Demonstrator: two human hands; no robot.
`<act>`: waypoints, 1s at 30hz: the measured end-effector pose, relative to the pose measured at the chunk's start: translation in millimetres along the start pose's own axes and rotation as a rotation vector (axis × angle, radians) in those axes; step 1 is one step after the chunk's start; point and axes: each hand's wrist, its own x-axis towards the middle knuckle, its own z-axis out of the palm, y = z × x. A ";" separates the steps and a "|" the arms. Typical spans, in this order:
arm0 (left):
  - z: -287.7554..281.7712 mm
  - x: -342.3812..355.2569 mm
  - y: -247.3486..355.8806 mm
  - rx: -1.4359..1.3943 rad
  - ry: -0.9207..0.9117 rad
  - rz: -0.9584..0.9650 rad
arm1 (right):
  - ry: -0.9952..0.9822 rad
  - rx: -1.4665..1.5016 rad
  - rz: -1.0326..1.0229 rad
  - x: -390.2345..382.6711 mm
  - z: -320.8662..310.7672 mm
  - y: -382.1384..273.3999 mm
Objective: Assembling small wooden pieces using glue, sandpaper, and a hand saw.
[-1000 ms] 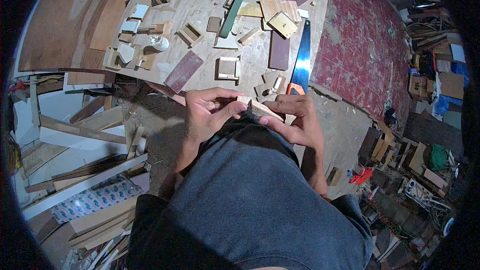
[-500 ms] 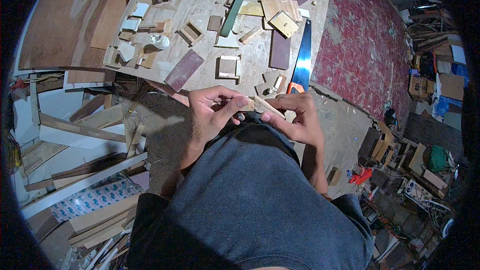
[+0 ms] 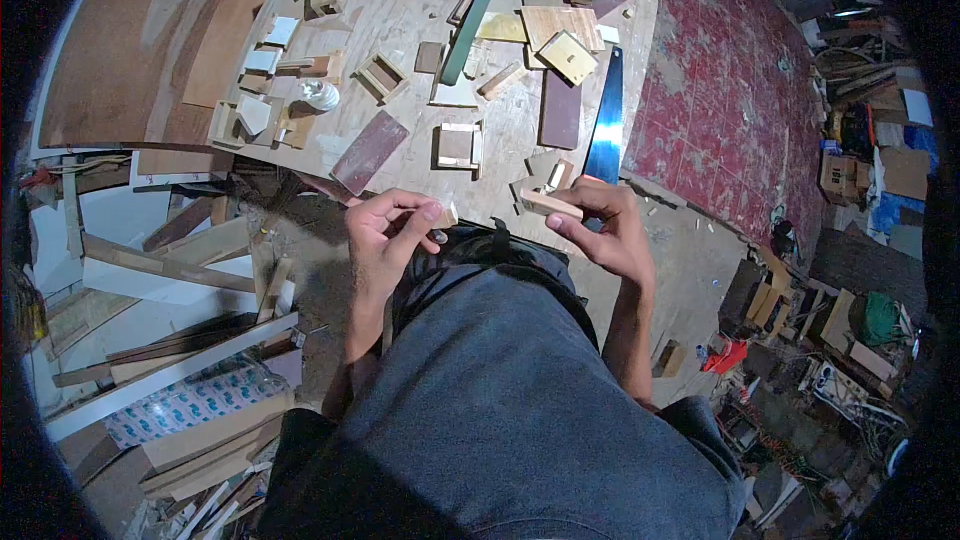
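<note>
My left hand (image 3: 390, 233) pinches a small light wood block (image 3: 449, 212) between thumb and fingertips. A small dark rounded thing (image 3: 438, 236) shows by its lower fingers, too small to name. Across from it, my right hand (image 3: 608, 225) grips a short wood strip (image 3: 550, 204) that points left. The two pieces are apart, above the near edge of the workbench (image 3: 420, 165). Just beyond my right hand lies a handsaw (image 3: 606, 125), its handle mostly hidden by the fingers. On the bench ahead sits a small wooden frame (image 3: 459, 145), with another small wooden box frame (image 3: 381, 78) farther left.
Wood offcuts, a dark red-brown board (image 3: 369, 152), a green strip (image 3: 478, 12) and a white bottle (image 3: 319, 95) lie on the bench. Scrap boards (image 3: 170, 265) are piled at left. A red worn panel (image 3: 710, 90) is at right, with clutter beyond.
My hands have drawn apart. The left moved left with the small block, the right slightly right with the strip, and the two pieces have separated.
</note>
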 end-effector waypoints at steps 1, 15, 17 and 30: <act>0.5 2.2 -0.1 0.005 -0.016 0.015 | 0.030 0.012 -0.063 3.0 -0.6 -1.9; 5.7 14.0 6.3 -0.016 -0.103 0.048 | 0.064 0.520 -0.219 6.0 19.6 -2.5; 7.9 14.9 7.2 -0.008 -0.122 0.063 | 0.045 0.544 -0.179 4.4 19.1 -1.2; 0.2 8.5 -5.0 -0.025 -0.223 -0.013 | -0.082 0.252 0.053 7.8 22.5 13.0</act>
